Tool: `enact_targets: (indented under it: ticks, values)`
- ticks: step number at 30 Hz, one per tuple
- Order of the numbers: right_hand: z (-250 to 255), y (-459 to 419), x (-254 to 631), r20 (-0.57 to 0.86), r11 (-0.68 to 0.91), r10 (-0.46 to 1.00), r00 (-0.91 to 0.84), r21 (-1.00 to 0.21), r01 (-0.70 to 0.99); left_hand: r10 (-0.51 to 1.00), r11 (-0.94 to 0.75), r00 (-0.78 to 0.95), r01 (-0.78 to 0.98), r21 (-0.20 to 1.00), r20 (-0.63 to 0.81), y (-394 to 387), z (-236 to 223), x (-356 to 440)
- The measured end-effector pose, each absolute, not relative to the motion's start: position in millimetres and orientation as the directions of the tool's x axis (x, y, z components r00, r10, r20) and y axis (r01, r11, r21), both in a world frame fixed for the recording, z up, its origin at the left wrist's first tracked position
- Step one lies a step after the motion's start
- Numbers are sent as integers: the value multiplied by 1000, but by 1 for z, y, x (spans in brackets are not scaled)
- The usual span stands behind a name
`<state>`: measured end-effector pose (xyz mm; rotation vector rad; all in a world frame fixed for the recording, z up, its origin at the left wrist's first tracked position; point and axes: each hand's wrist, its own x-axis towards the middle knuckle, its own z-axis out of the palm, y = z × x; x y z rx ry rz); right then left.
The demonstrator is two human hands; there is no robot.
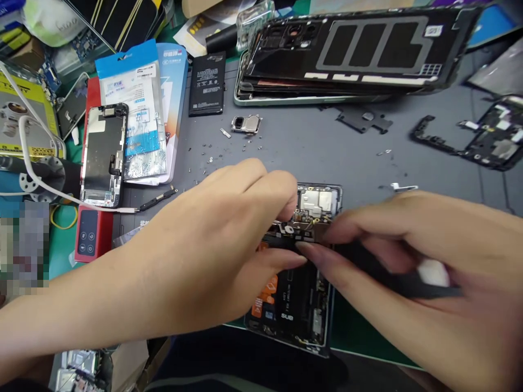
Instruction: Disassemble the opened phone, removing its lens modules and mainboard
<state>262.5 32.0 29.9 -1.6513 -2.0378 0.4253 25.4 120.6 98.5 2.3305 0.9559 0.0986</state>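
Note:
An opened phone lies on the grey mat near the front edge, its battery and upper board exposed. My left hand rests over the phone's left side, thumb and fingers pinched at the board near the top. My right hand comes in from the right, closed round a black tweezer-like tool whose tip meets the board beside my left fingertips. What lies between the fingertips is too small to make out.
A stack of phone back covers and frames lies at the back. A loose battery, a camera module, small screws, a black bracket, a board frame, a phone screen and blue packets surround the mat.

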Motion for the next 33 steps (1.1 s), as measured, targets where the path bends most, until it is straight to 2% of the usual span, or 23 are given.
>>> enact_targets:
  ticks: [3, 6, 24, 33]
  values:
    - [26, 38, 261, 212, 339, 939, -272, -422, 841, 662, -541, 737, 596, 594, -136, 118, 94, 26]
    - [25, 39, 261, 222, 350, 933, -283, -376, 858, 681, -512, 720, 600, 615, -136, 117, 91, 23]
    - [20, 29, 251, 251, 183, 965, -74, -448, 875, 731, -471, 672, 621, 627, -116, 115, 82, 13]
    - [18, 29, 253, 271, 240, 954, -128, -432, 870, 720, -488, 681, 631, 603, -130, 116, 80, 13]
